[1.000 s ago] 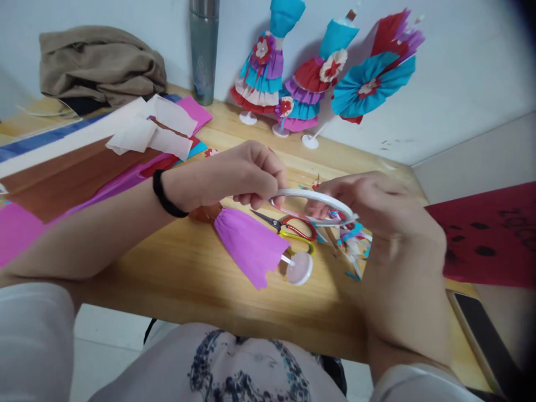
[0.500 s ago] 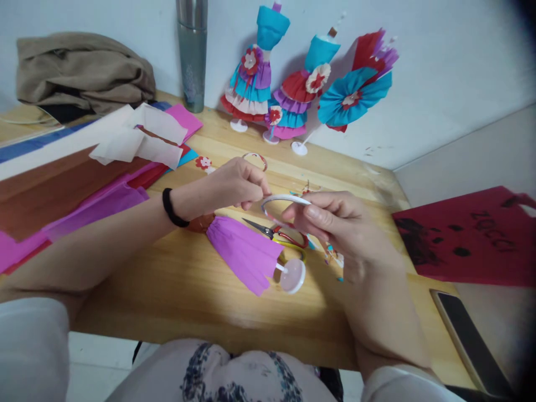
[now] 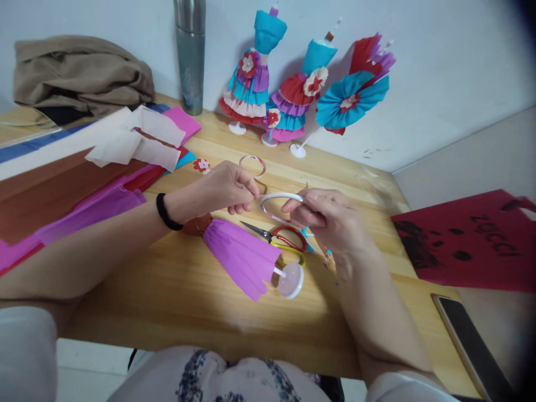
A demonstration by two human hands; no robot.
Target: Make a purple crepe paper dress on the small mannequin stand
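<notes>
While the right hand (image 3: 335, 218) has its grip closed on the 3 o'clock edge of a white ring, likely a tape roll (image 3: 281, 196), held up over the tabletop (image 3: 201, 301), the left hand (image 3: 226, 187) has fingertips pinched together just off the roll's 9 o'clock edge; can't tell what's between them. Scissors (image 3: 288, 238) lie at 6 o'clock from the roll, purple-skirted figure (image 3: 240, 254) on its side at 7, second ring (image 3: 263, 164) at 11, phone (image 3: 471, 343) at 4.
</notes>
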